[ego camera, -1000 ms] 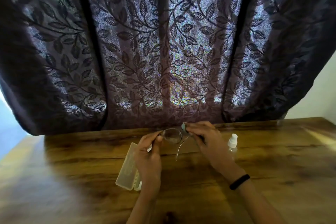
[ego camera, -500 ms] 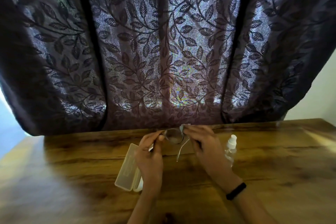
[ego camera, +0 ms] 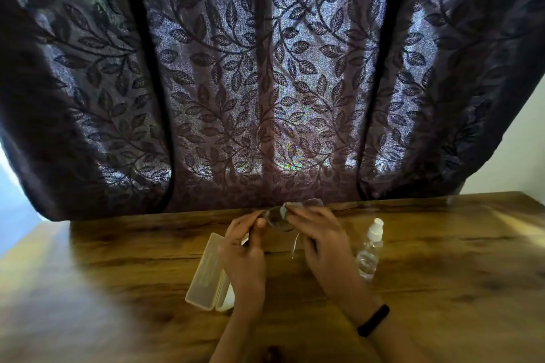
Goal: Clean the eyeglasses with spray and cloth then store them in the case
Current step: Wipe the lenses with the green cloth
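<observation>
Cloth (ego camera: 284, 211) slid leftward on eyeglasses (ego camera: 277, 221), case (ego camera: 206, 271) open, bottle (ego camera: 368, 256) holds clear liquid

The eyeglasses (ego camera: 275, 219) are sitting between the left hand (ego camera: 243, 253) and right hand (ego camera: 321, 242), over the table (ego camera: 442, 289). The case (ego camera: 206, 271) is lying on the left, the spray bottle (ego camera: 370, 250) is standing on the right, and the curtain (ego camera: 265, 82) is hanging far behind.
</observation>
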A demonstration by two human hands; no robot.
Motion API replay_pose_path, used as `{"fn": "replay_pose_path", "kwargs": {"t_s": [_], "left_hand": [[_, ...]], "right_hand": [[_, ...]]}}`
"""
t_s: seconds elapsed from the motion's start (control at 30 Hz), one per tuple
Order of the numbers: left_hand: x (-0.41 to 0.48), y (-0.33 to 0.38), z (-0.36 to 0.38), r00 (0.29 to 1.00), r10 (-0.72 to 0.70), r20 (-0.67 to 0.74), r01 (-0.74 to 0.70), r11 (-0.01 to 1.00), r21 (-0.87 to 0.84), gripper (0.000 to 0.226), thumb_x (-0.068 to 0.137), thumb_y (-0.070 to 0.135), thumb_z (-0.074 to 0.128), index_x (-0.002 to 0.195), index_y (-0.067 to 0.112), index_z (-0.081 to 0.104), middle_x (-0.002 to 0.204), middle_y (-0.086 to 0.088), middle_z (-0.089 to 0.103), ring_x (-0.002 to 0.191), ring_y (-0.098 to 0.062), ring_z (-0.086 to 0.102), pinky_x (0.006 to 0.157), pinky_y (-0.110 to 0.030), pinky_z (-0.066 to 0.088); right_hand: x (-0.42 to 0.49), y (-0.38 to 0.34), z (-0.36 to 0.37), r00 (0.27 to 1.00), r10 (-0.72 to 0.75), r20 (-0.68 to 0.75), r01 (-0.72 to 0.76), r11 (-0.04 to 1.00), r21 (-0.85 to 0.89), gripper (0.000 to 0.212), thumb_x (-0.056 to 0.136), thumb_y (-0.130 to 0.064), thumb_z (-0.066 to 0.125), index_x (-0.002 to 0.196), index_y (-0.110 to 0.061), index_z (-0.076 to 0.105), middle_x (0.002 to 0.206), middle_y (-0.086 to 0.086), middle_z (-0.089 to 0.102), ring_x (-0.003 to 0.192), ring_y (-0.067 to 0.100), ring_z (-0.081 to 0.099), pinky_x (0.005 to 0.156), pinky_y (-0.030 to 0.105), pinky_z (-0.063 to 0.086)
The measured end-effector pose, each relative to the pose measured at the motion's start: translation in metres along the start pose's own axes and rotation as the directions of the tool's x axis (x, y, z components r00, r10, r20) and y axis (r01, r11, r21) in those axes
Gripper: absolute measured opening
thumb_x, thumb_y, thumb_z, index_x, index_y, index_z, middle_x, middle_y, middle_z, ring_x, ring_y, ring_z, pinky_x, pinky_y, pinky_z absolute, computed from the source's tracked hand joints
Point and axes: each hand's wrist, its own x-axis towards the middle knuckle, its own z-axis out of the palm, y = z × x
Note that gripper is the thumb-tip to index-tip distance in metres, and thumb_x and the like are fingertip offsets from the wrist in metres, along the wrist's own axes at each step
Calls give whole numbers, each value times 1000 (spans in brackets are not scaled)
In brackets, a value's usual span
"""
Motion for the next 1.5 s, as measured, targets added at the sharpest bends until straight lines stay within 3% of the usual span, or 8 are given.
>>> {"fn": "replay_pose_path", "kwargs": {"t_s": [0.23, 0.37, 0.5, 0.7, 0.93, 1.17, 1.33, 1.5], "left_hand": [[1, -2, -3, 999, 15, -32, -15, 1000, 18, 51, 79, -8, 60, 78, 43, 62, 81, 10, 66, 74, 5, 61, 69, -12, 48], [1, -3, -5, 991, -109, -81, 106, 993, -50, 34, 81, 1, 61, 80, 35, 66, 84, -3, 69, 84, -24, 65, 76, -38, 53], [2, -4, -8, 973, -211, -96, 192, 965, -178, 22, 82, 8, 61, 80, 28, 69, 90, -21, 68, 87, -36, 65, 67, -21, 56], [-2, -2, -10, 972, -220, -80, 198, 956, -218, 24, 82, 4, 60, 80, 26, 69, 87, -18, 68, 79, -25, 65, 62, -12, 52], [-5, 3, -6, 970, -242, -33, 230, 948, -220, 24, 83, 0, 58, 82, 22, 68, 86, -9, 67, 80, -18, 62, 64, -12, 52], [1, 3, -18, 958, -287, -18, 268, 914, -303, 26, 82, 4, 58, 78, 26, 71, 91, -11, 67, 81, -15, 64, 66, -13, 52], [1, 2, -19, 940, -342, -1, 324, 891, -318, 19, 81, 8, 58, 81, 22, 71, 88, -9, 68, 83, -18, 64, 70, -19, 55], [1, 3, -18, 928, -373, 12, 356, 875, -328, 18, 83, 5, 56, 98, 1, 65, 91, -17, 64, 83, -19, 61, 65, -14, 54]], "right_hand": [[-18, -20, 4, 987, -144, 75, 147, 989, -33, 43, 75, 7, 49, 113, -10, 62, 120, 1, 65, 106, 11, 45, 95, 21, 41], [-19, -6, 0, 992, -111, 67, 114, 993, -34, 49, 71, 16, 58, 112, -10, 64, 118, 1, 66, 104, 11, 48, 89, 22, 44], [-19, 13, -8, 997, 75, 18, -75, 997, 4, 48, 74, 19, 57, 111, -11, 64, 116, -2, 65, 107, 17, 55, 89, 25, 47], [-5, 21, -24, 949, 108, -295, -98, 994, 48, 37, 73, 18, 62, 103, -3, 66, 105, -5, 60, 96, 23, 61, 84, 21, 45], [-3, 15, -10, 996, -86, -16, 82, 983, -165, 50, 66, 21, 61, 108, -4, 65, 112, 8, 68, 105, 19, 51, 92, 27, 46], [0, 30, -16, 996, 10, -93, -28, 981, -194, 49, 66, 20, 53, 108, -3, 65, 111, 12, 68, 98, 32, 59, 89, 32, 42], [5, 46, -15, 934, 284, -218, -252, 954, 162, 33, 79, 12, 57, 104, -7, 67, 105, -1, 66, 99, 19, 60, 86, 18, 45], [14, 48, -15, 769, 638, -47, -397, 533, 747, 29, 85, 4, 54, 110, -9, 60, 114, 15, 64, 104, 28, 60, 96, 42, 47]]}}
